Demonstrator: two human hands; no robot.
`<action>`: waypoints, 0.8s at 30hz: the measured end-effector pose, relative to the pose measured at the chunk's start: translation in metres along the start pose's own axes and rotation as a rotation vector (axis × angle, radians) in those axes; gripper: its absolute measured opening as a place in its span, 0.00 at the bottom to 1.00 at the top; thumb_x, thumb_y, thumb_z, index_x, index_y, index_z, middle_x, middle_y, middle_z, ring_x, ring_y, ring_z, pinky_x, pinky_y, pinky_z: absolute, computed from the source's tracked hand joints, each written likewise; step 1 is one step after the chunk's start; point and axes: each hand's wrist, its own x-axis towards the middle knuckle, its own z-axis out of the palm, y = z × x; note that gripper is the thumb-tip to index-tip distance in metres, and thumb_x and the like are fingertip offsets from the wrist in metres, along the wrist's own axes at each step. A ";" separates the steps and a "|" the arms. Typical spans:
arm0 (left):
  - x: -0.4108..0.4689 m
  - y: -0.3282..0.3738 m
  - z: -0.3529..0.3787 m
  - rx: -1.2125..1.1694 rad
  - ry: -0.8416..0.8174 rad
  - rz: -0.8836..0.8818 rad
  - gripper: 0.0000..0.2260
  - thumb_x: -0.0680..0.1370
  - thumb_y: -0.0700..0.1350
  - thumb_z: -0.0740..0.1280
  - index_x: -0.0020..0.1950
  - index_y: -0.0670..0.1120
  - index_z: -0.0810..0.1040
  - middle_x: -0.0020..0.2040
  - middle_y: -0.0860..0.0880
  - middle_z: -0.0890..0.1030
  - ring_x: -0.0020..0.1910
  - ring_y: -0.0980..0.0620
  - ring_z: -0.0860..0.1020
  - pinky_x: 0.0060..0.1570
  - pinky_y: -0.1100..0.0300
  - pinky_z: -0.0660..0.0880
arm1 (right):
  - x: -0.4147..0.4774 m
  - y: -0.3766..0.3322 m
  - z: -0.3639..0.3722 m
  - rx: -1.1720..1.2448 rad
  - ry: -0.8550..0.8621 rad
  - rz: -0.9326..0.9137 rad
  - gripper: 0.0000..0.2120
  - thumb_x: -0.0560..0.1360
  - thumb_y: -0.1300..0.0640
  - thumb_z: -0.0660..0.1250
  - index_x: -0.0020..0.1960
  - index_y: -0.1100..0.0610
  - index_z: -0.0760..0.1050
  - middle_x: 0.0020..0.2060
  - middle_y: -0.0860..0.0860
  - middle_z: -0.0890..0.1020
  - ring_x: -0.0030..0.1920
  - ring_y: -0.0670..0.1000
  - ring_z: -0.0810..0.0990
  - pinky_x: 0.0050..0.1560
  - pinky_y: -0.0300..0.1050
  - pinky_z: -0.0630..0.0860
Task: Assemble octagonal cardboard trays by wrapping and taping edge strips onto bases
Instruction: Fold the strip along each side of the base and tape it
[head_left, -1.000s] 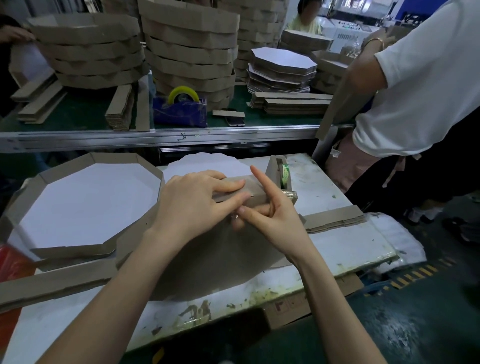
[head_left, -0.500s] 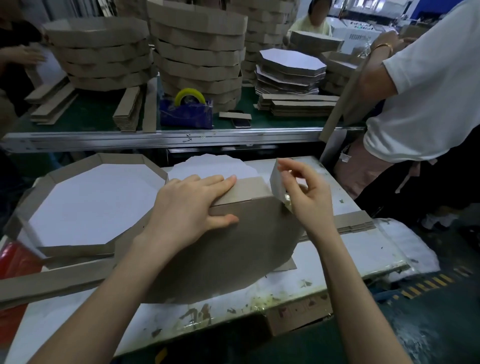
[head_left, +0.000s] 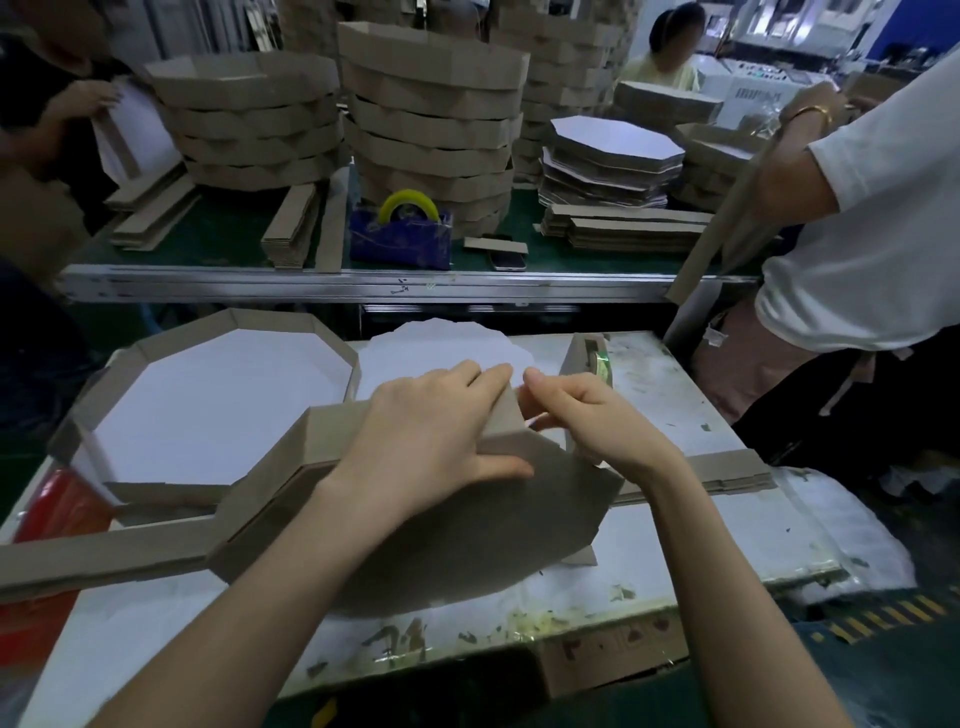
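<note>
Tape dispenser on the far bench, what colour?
The tape dispenser is blue, with a yellow tape roll on it; seen in the head view.

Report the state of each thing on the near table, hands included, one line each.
left hand, presses the edge strip onto the base, fingers straight.
right hand, fingers curled, pinching at the strip's end.
base, tilted up, brown side towards the camera.
edge strip, partly wrapped; its loose tail trails off to the left.
other tray, lying flat, white side up.
tape dispenser, upright behind the right hand.
</note>
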 end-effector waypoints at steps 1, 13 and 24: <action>-0.006 -0.006 -0.002 -0.022 0.015 0.002 0.40 0.68 0.76 0.57 0.75 0.57 0.61 0.62 0.56 0.76 0.57 0.53 0.76 0.43 0.58 0.69 | 0.000 -0.001 -0.004 -0.053 -0.093 0.074 0.21 0.81 0.39 0.54 0.49 0.47 0.83 0.46 0.41 0.85 0.49 0.41 0.83 0.52 0.35 0.76; -0.073 -0.069 0.011 -0.394 0.167 -0.228 0.38 0.66 0.77 0.58 0.74 0.63 0.61 0.62 0.59 0.75 0.55 0.55 0.75 0.47 0.54 0.78 | 0.013 -0.057 -0.012 -0.185 -0.071 -0.178 0.16 0.71 0.39 0.71 0.48 0.50 0.85 0.40 0.49 0.85 0.40 0.55 0.81 0.41 0.46 0.78; -0.075 -0.079 0.005 -0.364 0.188 -0.105 0.31 0.73 0.71 0.56 0.72 0.58 0.69 0.58 0.55 0.75 0.54 0.58 0.69 0.48 0.61 0.69 | 0.019 -0.057 0.033 -0.186 -0.072 -0.116 0.14 0.72 0.42 0.71 0.47 0.52 0.85 0.37 0.50 0.85 0.37 0.51 0.81 0.38 0.43 0.76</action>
